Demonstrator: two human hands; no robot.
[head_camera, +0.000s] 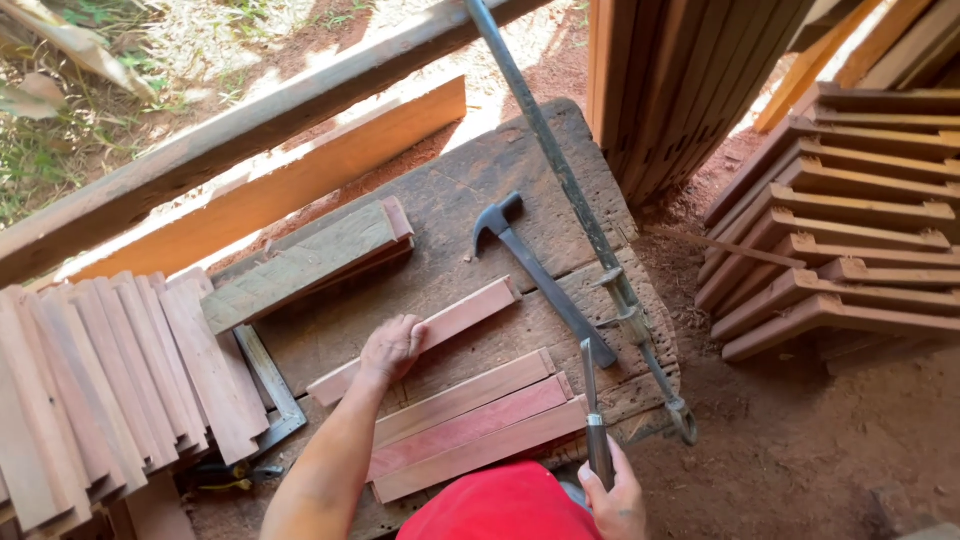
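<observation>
Now left hand (392, 345) fingers lie flat on the slat (420, 338) — right hand (615, 495) grips a chisel (594, 410) (upright).

Single head-worn view, steeply downward, fairly near over the worn workbench (470, 190).

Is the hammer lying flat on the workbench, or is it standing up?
Lying flat. The hammer rests lengthwise on the workbench, its claw head toward the far end, and neither hand touches it.
</observation>
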